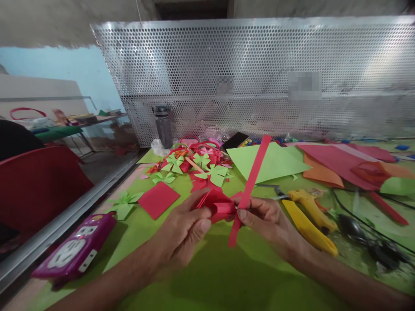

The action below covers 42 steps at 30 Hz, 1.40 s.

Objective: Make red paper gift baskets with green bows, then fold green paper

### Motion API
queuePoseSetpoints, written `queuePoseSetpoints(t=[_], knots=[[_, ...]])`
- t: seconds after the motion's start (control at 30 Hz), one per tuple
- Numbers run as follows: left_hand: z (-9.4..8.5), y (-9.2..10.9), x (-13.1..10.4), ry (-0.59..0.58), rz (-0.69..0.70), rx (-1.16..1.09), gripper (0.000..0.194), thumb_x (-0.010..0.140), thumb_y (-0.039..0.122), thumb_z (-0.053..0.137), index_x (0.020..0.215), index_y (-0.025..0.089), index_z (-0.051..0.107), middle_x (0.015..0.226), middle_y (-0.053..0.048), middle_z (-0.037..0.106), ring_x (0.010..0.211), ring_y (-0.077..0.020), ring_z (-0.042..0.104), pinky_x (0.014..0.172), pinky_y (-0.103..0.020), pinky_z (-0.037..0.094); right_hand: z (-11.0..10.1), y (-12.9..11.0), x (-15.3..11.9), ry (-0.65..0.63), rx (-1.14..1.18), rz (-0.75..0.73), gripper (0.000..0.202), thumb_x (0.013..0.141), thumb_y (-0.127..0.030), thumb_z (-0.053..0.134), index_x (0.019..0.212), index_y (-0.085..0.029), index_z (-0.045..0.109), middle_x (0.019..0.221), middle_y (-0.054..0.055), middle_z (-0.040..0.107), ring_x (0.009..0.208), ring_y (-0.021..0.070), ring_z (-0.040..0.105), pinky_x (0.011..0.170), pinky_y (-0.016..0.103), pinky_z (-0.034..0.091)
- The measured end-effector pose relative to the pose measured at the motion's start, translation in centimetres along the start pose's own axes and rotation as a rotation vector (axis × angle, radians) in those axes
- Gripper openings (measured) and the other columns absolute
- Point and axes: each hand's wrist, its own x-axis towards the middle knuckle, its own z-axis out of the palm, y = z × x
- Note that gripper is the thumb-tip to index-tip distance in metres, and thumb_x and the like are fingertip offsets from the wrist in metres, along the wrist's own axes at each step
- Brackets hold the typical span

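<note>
My left hand pinches a folded red paper piece that stands partly open, with an inner fold showing. Between the thumb and fingers of my right hand is a long red paper strip, slanting up to the right across the edge of the folded piece. Whether the strip is joined to that piece I cannot tell. A flat red paper square lies left of my hands. Light-green paper leaf shapes and red paper pieces are heaped just behind them.
A purple power strip lies at the left edge. On the right are a yellow glue gun, a yellow cutter and dark cables. Green paper sheets and a grey bottle stand farther back, before a perforated metal panel.
</note>
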Motion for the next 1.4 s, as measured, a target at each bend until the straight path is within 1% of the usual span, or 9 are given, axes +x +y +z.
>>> queuePoseSetpoints(t=[0.07, 0.3, 0.5, 0.6, 0.73, 0.83, 0.9, 1.17, 1.4], knots=[[0.0, -0.1, 0.0, 0.000, -0.026, 0.009, 0.023, 0.093, 0.023, 0.034, 0.080, 0.022, 0.053, 0.085, -0.005, 0.060, 0.095, -0.0216, 0.057, 0.084, -0.033, 0.047, -0.1, 0.1, 0.0, -0.007, 0.006, 0.004, 0.021, 0.077, -0.039, 0.067, 0.083, -0.019, 0.072, 0.071, 0.003, 0.067, 0.069, 0.0147, 0.059, 0.064, 0.025, 0.049], [0.5, -1.0, 0.2, 0.021, 0.024, -0.014, 0.021, 0.093, 0.021, 0.041, 0.083, 0.020, 0.059, 0.099, -0.005, 0.060, 0.093, -0.0187, 0.057, 0.080, -0.030, 0.047, -0.2, 0.1, -0.1, -0.005, 0.002, 0.020, 0.023, 0.076, -0.039, 0.067, 0.078, -0.016, 0.068, 0.072, 0.003, 0.066, 0.066, 0.0131, 0.057, 0.062, 0.024, 0.047], [0.7, -1.1, 0.4, 0.127, 0.113, 0.037, 0.018, 0.092, 0.015, 0.044, 0.093, 0.020, 0.061, 0.113, -0.007, 0.057, 0.096, -0.0152, 0.058, 0.077, -0.025, 0.048, -0.1, 0.2, -0.2, -0.006, -0.057, -0.016, 0.025, 0.075, -0.040, 0.068, 0.067, -0.016, 0.064, 0.059, -0.001, 0.057, 0.056, 0.0113, 0.051, 0.052, 0.023, 0.041], [0.8, -1.2, 0.3, 0.183, 0.108, 0.102, 0.017, 0.092, 0.014, 0.044, 0.090, 0.019, 0.059, 0.109, -0.007, 0.058, 0.093, -0.0144, 0.058, 0.076, -0.023, 0.048, -0.4, -0.2, -0.5, 0.103, -0.139, -0.086, 0.028, 0.078, -0.041, 0.065, 0.063, -0.017, 0.064, 0.056, 0.000, 0.058, 0.052, 0.0106, 0.050, 0.048, 0.022, 0.039], [0.9, -1.3, 0.2, 0.224, 0.082, 0.189, 0.020, 0.091, 0.017, 0.044, 0.076, 0.018, 0.056, 0.091, -0.005, 0.060, 0.087, -0.0156, 0.058, 0.070, -0.024, 0.047, -1.0, -1.4, -1.0, 0.316, -0.272, -0.252, 0.023, 0.082, -0.037, 0.062, 0.067, -0.019, 0.066, 0.058, 0.000, 0.064, 0.054, 0.0125, 0.057, 0.050, 0.022, 0.046], [1.0, -1.1, 0.1, 0.218, 0.089, 0.199, 0.018, 0.091, 0.016, 0.044, 0.078, 0.018, 0.056, 0.093, -0.006, 0.060, 0.087, -0.0153, 0.058, 0.069, -0.023, 0.047, -1.1, -2.2, -1.3, 0.407, -0.443, -0.364, 0.020, 0.082, -0.032, 0.063, 0.066, -0.021, 0.067, 0.059, 0.000, 0.067, 0.055, 0.0135, 0.061, 0.053, 0.023, 0.049], [1.0, -1.0, 0.1, 0.227, 0.104, 0.184, 0.016, 0.091, 0.014, 0.044, 0.081, 0.017, 0.056, 0.098, -0.007, 0.060, 0.089, -0.0144, 0.058, 0.069, -0.022, 0.047, -1.1, -2.3, -1.3, 0.407, -0.503, -0.399, 0.017, 0.082, -0.029, 0.063, 0.067, -0.021, 0.067, 0.059, 0.000, 0.068, 0.055, 0.0136, 0.062, 0.053, 0.022, 0.050], [1.0, -0.9, 0.2, 0.218, 0.108, 0.176, 0.017, 0.091, 0.014, 0.044, 0.078, 0.017, 0.055, 0.098, -0.007, 0.059, 0.085, -0.0135, 0.058, 0.069, -0.022, 0.048, -0.9, -1.1, -1.1, 0.289, -0.445, -0.412, 0.008, 0.082, -0.026, 0.062, 0.078, -0.020, 0.067, 0.064, 0.000, 0.067, 0.059, 0.0144, 0.063, 0.053, 0.024, 0.051], [1.1, -0.8, 0.2, 0.200, 0.123, 0.200, 0.016, 0.090, 0.012, 0.043, 0.086, 0.016, 0.058, 0.102, -0.008, 0.060, 0.086, -0.0141, 0.060, 0.071, -0.023, 0.049, 0.3, -1.3, -1.0, 0.193, -0.401, -0.431, 0.005, 0.080, -0.020, 0.062, 0.078, -0.018, 0.067, 0.070, 0.000, 0.067, 0.065, 0.0127, 0.062, 0.053, 0.020, 0.048]])
